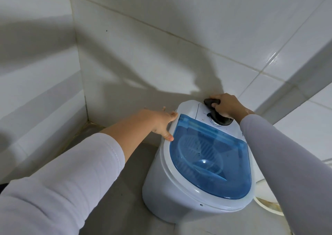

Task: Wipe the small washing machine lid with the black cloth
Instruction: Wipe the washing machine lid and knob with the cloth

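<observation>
My right hand [225, 107] grips the black cloth [218, 115] on the washing machine's [172, 189] control panel, behind the blue lid [212, 159]. Grey floor [116, 189], white tiled corner. My left hand [159, 124], fingers straight, steadies its side.

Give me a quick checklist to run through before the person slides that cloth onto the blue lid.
1. Black cloth gripped by the right hand: ok.
2. Cloth on the blue lid: not ok, it sits on the white control panel behind it, over the dial.
3. Lid closed flat: ok.
4. Left hand steadying the washing machine at its rim, fingers straight: ok.
5. Lid free of objects: ok.
6. Cloth damp or dry: cannot tell.
</observation>
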`<action>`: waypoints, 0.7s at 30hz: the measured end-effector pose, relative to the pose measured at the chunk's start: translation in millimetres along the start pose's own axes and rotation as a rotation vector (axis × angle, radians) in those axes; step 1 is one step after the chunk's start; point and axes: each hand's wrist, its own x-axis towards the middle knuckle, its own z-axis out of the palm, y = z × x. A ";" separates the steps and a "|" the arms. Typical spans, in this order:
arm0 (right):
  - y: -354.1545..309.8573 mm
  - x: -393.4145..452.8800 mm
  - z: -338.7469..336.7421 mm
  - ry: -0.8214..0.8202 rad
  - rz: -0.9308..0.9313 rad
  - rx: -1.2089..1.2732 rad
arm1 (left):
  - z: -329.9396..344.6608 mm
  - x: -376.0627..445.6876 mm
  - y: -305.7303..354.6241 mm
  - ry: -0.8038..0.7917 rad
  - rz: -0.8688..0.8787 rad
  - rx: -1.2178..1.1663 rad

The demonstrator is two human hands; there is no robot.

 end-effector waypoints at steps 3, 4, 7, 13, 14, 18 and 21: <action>-7.9 1.1 6.8 -0.034 -0.001 -0.009 | -1.5 -1.4 1.8 -0.008 -0.006 0.029; -9.6 2.0 7.9 -0.039 0.007 -0.012 | -2.2 -2.2 2.6 -0.010 -0.007 0.029; -11.6 3.2 10.0 -0.029 0.034 0.021 | -3.4 -1.9 3.8 -0.022 -0.013 0.047; -9.7 -1.8 13.2 0.018 -0.019 0.023 | -3.6 3.7 2.8 -0.028 -0.021 0.094; -8.8 -2.4 13.2 0.018 -0.035 0.013 | -3.5 4.9 2.5 -0.026 -0.023 0.100; -7.4 -9.0 12.2 0.000 -0.095 0.012 | -2.2 9.5 0.7 -0.037 -0.034 0.102; -12.0 -19.5 11.5 -0.021 -0.162 0.041 | -4.8 7.0 3.7 -0.049 -0.030 0.103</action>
